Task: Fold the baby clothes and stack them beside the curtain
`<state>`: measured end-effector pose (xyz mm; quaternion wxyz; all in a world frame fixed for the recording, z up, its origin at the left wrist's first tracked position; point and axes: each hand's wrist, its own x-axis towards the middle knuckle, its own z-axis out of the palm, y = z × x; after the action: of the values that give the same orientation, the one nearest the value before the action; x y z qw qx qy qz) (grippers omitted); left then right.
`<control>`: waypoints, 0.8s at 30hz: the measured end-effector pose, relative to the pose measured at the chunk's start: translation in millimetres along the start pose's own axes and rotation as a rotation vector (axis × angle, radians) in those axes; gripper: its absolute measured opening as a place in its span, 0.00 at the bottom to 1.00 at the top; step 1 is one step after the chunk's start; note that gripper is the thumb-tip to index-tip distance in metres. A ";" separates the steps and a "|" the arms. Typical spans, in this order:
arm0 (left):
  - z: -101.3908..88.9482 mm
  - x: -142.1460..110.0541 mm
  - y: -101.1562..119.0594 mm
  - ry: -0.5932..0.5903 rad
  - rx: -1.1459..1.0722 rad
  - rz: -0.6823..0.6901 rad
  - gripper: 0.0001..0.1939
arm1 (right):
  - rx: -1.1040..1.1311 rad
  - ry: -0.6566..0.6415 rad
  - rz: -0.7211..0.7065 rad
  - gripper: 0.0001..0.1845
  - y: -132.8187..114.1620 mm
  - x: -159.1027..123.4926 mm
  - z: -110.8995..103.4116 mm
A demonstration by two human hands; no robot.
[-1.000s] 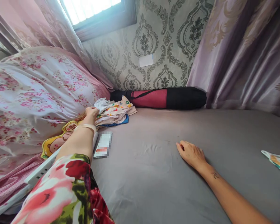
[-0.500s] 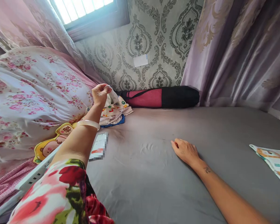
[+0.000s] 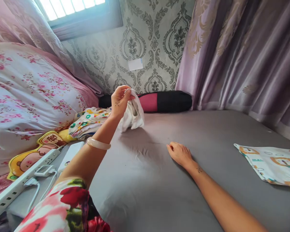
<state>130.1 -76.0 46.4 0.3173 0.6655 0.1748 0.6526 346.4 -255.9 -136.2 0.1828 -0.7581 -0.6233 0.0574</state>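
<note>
My left hand is raised above the grey sheet and pinches a small white garment, which hangs down from the fingers. Just left of it lies a pile of patterned small clothes. My right hand rests on the sheet near the middle, fingers curled loosely with nothing in them. A folded patterned cloth lies flat at the right.
A floral quilt is heaped on the left. A red and black rolled bag lies against the wallpapered wall. A white power strip, a phone and a cartoon cushion sit at lower left. Purple curtains hang on the right.
My left hand has lifted the white garment off the pile and carried it rightward over the sheet. The view has shifted right, showing more of the folded cloth.
</note>
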 end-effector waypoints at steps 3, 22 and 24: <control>26.1 -16.1 4.9 -0.037 -0.069 -0.038 0.14 | 0.230 0.119 -0.035 0.11 4.0 3.6 -1.2; 133.1 -86.7 18.1 -0.062 -0.267 -0.195 0.09 | 0.487 0.575 -0.005 0.22 19.8 19.6 -35.3; 130.1 -91.0 0.7 -0.009 -0.213 -0.245 0.12 | 0.500 0.573 0.056 0.23 31.4 22.0 -48.7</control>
<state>249.5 -160.6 -15.1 0.4643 0.6046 0.1831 0.6208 395.5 -249.6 -98.9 0.5274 -0.6920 -0.4929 -0.0019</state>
